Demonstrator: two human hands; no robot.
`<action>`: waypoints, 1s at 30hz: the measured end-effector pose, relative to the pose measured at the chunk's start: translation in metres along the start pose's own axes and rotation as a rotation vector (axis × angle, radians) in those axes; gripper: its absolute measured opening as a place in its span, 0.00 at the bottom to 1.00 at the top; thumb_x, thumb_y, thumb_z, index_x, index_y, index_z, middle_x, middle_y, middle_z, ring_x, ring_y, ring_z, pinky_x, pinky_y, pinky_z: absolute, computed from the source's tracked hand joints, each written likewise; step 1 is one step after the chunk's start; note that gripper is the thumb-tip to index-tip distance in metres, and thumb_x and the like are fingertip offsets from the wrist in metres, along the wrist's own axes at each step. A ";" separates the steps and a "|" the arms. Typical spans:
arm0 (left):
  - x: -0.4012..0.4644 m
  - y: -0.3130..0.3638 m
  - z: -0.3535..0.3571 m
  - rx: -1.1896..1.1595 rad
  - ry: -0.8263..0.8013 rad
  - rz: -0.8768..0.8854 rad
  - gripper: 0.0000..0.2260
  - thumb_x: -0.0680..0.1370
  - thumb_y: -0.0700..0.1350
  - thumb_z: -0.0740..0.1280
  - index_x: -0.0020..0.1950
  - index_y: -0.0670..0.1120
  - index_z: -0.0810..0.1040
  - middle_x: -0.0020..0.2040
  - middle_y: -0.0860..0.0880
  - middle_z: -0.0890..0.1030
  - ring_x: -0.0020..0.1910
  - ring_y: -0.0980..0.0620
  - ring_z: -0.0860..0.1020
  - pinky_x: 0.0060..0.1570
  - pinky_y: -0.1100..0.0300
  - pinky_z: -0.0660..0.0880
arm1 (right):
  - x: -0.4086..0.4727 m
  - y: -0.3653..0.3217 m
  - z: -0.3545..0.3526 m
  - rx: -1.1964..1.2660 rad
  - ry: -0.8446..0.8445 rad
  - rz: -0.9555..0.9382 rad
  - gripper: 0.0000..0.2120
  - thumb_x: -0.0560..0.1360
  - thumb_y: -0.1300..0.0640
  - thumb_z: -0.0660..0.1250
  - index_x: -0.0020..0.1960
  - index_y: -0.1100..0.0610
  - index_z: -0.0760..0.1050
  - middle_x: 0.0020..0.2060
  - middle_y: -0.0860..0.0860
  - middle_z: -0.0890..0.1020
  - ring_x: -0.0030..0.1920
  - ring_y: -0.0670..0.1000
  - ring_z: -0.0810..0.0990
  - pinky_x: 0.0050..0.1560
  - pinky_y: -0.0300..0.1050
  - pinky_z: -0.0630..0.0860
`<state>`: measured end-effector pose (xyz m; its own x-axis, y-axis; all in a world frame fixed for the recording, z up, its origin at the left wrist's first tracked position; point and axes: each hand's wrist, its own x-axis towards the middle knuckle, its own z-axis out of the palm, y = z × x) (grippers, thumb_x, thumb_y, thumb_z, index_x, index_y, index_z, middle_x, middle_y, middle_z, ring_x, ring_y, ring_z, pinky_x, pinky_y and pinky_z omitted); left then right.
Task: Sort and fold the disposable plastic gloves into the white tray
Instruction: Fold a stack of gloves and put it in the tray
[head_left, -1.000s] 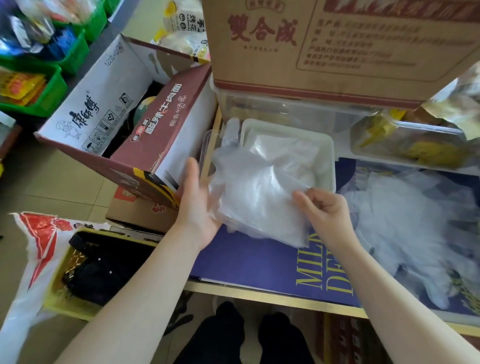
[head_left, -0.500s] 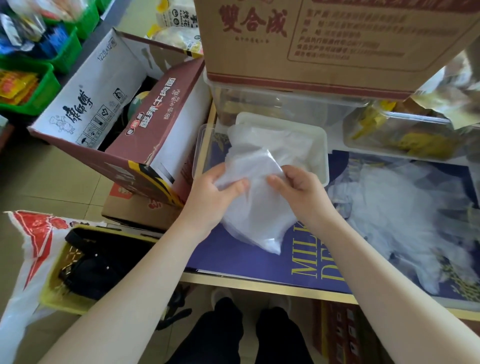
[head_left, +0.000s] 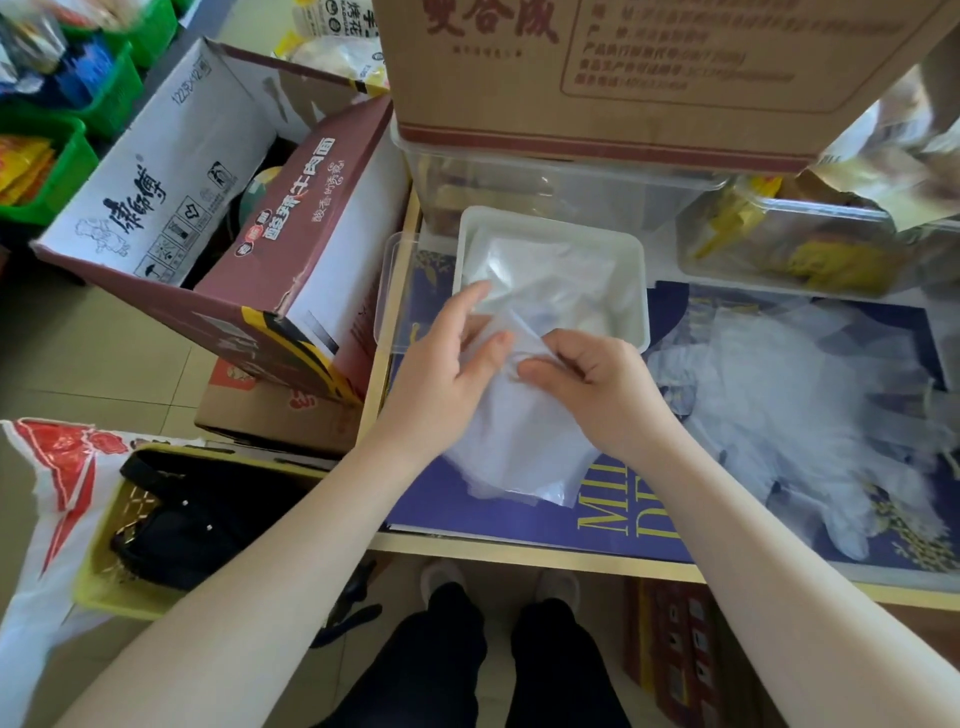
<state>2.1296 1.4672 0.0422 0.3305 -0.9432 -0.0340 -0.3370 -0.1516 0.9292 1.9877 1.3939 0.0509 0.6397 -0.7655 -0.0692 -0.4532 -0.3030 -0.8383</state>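
Observation:
A folded clear plastic glove hangs over the blue mat, just in front of the white tray. My left hand pinches its upper left edge and my right hand grips its top right, the fingertips almost meeting. Inside the tray lie folded gloves. A loose pile of unfolded gloves is spread on the mat to the right.
A clear lid sits left of the tray. Behind it stand clear plastic containers under a big cardboard box. An open carton leans at the left. The table's front edge is near my legs.
My hands have come together on the glove, which went from spread wide to folded narrower. It has dropped slightly toward me, off the tray.

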 end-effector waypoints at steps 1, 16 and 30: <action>0.001 -0.001 0.000 -0.026 -0.006 -0.040 0.13 0.79 0.47 0.63 0.63 0.50 0.72 0.56 0.54 0.78 0.55 0.61 0.75 0.55 0.67 0.70 | -0.001 0.001 0.000 -0.014 -0.016 -0.012 0.16 0.74 0.58 0.69 0.32 0.63 0.68 0.26 0.51 0.62 0.29 0.45 0.60 0.28 0.38 0.57; 0.083 0.001 -0.005 -0.176 0.182 -0.311 0.09 0.80 0.46 0.62 0.41 0.46 0.75 0.42 0.44 0.78 0.42 0.48 0.76 0.44 0.53 0.72 | 0.036 0.030 -0.043 0.935 0.097 0.472 0.07 0.76 0.62 0.65 0.53 0.58 0.74 0.43 0.52 0.82 0.37 0.49 0.82 0.35 0.42 0.78; 0.141 0.003 0.009 1.089 -0.123 -0.122 0.16 0.79 0.54 0.59 0.51 0.40 0.74 0.43 0.44 0.74 0.41 0.44 0.74 0.35 0.57 0.66 | 0.084 0.062 -0.019 -0.109 0.442 0.392 0.11 0.76 0.68 0.56 0.52 0.58 0.75 0.55 0.55 0.75 0.52 0.55 0.74 0.43 0.38 0.62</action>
<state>2.1672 1.3306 0.0366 0.3449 -0.9179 -0.1962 -0.9247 -0.3682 0.0972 2.0018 1.2998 0.0034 0.1042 -0.9883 -0.1109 -0.6793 0.0107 -0.7338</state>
